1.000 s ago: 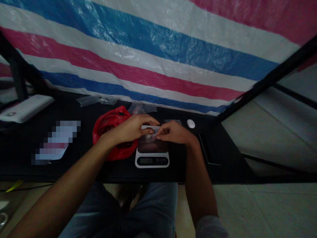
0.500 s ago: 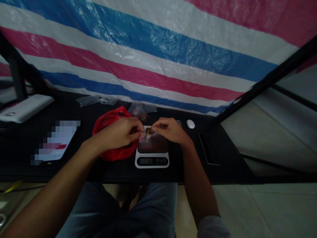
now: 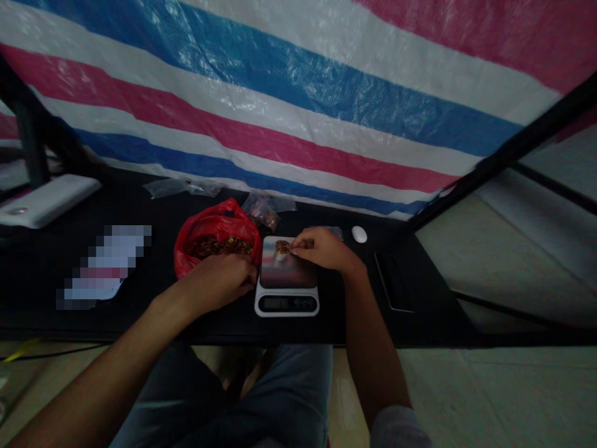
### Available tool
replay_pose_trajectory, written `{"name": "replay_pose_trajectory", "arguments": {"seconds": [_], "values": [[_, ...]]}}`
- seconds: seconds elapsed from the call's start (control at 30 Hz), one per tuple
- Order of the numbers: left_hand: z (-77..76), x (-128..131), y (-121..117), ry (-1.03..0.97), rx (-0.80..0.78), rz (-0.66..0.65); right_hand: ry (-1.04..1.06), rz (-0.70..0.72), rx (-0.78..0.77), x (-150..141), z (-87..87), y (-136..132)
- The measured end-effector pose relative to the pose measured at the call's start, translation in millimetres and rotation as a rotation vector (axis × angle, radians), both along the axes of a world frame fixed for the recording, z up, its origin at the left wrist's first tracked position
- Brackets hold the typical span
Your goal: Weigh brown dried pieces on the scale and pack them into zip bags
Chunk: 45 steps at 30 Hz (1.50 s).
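Note:
A kitchen scale [image 3: 289, 274] with a white body and a metal plate stands in front of me. On its plate sits a small white cup [image 3: 282, 256], filled with small brown pieces [image 3: 282, 247]. My right hand [image 3: 323, 247] is at the cup's right side, thumb and forefinger pinched by the rim; what is between them is too small to make out. Left of the scale, my left hand [image 3: 228, 279] rests at the near edge of an open red plastic bag [image 3: 186, 233] holding many brown pieces [image 3: 219, 246]. Its fingers are curled, and any contents are hidden.
Clear plastic bags [image 3: 268, 211] lie behind the scale, one with brown pieces inside. To the right are a white oval object [image 3: 359, 234] and a dark phone [image 3: 393, 281]. A blurred-out flat object [image 3: 109, 267] and a white box [image 3: 51, 199] are at left. Striped sheeting [image 3: 298, 112] hangs behind.
My left hand has moved from the cup's left side down and left to the red bag, uncovering the brown pieces inside. The right hand has stayed by the cup.

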<state>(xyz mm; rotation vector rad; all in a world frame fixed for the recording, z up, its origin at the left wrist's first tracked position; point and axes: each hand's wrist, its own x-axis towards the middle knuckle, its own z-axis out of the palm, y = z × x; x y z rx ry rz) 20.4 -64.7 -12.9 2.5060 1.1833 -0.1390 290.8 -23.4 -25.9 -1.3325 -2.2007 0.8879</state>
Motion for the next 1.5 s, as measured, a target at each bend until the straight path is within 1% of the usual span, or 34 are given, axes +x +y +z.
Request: {"name": "replay_pose_trajectory", "arguments": {"seconds": [0.1,0.23,0.33,0.43,0.53,0.6,0.7,0.77,0.87,1.07,1.37,1.43,1.5], "values": [[-1.2,1,0,-0.004,0.029,-0.003,-0.005,-0.013,0.003,1,0.5,0],[-0.2,2,-1,-0.028,0.021,-0.027,-0.013,0.002,0.001,1,3.2,-1],[1.9,1,-2,-0.028,-0.003,-0.018,0.002,-0.003,0.006,3,10.4,-4],[5.2,-4,1,-0.115,-0.017,0.011,0.071,-0.024,0.054,7,20.7,-9],[11.0,-7,8,-0.245,0.039,0.040,0.163,-0.006,0.086,5,27.2,-15],[16.7,-5,16,-0.307,0.098,0.060,0.191,0.022,0.091,0,27.2,-17],[25.9,4,29,-0.374,0.195,0.072,0.182,0.054,0.098,-8,23.2,-17],[30.9,13,38,-0.399,0.243,0.055,0.171,0.054,0.109,-11,20.5,-16],[34.6,24,48,-0.390,0.260,0.017,0.160,0.046,0.116,-13,19.1,-14],[31.3,32,56,-0.329,0.243,-0.056,0.163,0.041,0.090,-14,21.0,-14],[32.0,31,56,-0.318,0.238,-0.057,0.148,0.034,0.108,-14,21.3,-15],[29.9,30,60,-0.344,0.240,-0.033,0.161,0.039,0.108,-14,22.7,-16],[24.3,28,67,-0.383,0.239,-0.019,0.184,0.025,0.105,-14,23.9,-17]]}}
